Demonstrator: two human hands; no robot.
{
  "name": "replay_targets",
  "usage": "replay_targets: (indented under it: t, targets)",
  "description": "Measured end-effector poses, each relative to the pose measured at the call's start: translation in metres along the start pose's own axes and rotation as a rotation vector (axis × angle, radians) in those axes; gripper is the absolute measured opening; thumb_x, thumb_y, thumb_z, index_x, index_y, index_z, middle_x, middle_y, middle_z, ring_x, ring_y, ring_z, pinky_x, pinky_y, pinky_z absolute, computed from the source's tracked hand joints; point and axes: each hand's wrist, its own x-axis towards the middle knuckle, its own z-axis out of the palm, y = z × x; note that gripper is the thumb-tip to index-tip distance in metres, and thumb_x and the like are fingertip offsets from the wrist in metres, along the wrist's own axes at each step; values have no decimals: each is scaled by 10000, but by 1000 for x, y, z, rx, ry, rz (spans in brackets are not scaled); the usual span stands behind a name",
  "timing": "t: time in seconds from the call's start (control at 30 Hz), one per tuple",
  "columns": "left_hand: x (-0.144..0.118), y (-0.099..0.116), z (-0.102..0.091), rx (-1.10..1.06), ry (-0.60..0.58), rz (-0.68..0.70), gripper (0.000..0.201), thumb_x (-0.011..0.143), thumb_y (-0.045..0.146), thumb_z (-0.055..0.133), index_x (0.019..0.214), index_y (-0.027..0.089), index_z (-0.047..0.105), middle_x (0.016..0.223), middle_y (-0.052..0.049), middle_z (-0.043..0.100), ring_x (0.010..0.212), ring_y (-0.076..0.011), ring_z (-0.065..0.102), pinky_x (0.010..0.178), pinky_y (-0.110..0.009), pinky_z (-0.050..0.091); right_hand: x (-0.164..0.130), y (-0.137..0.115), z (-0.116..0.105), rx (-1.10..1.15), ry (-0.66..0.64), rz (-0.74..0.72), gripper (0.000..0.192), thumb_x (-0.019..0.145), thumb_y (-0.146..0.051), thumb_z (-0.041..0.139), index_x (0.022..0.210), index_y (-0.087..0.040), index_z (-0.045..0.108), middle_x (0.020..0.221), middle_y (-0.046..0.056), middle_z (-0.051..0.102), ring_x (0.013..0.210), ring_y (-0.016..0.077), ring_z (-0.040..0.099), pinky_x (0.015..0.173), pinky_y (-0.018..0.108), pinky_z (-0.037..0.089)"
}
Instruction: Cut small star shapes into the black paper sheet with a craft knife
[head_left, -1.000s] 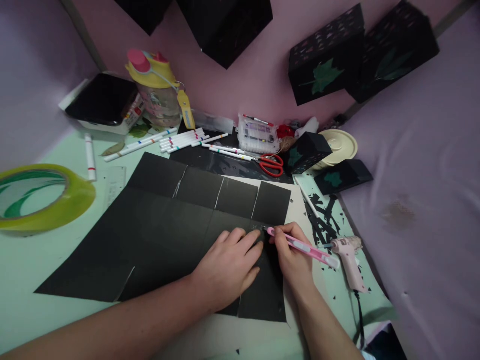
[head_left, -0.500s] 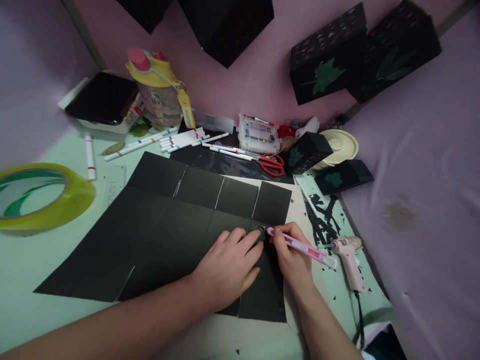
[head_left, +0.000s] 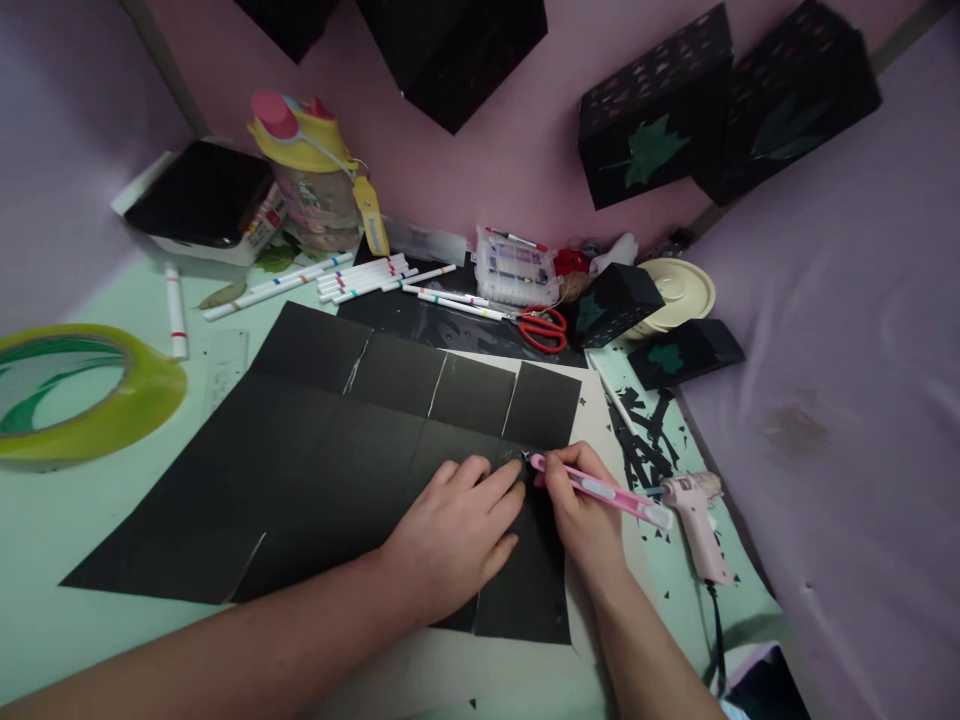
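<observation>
Your right hand [head_left: 589,510] has its fingers clamped around the front end of a slim pink-and-white plastic craft knife [head_left: 607,492], its tip beside a small pale mark [head_left: 526,456] on the large black card sheet [head_left: 315,470]. That sheet lies spread before you, partly over a cream backing sheet [head_left: 591,415]. Your left hand [head_left: 461,535] rests flat on the card, fingers slightly apart. You seem to be cutting a small detail; the next move probably calls for short, controlled strokes, left fingertips kept clear.

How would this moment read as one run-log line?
left hand: resting on card | right hand: holding knife, tip at card | right of card: glue gun
</observation>
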Motion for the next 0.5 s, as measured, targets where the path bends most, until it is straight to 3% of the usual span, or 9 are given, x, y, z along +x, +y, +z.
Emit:
replay_targets:
  t: [0.5]
  targets:
    - [0, 0, -1, 6, -5, -1, 385, 905, 352, 526, 1257, 197, 524, 1374, -36, 511, 1051, -246, 453, 827, -401, 376, 1, -2, -1, 64, 10, 36, 222, 875, -356, 572, 719, -199, 564, 616, -18, 631, 562, 141, 574, 536, 240, 429]
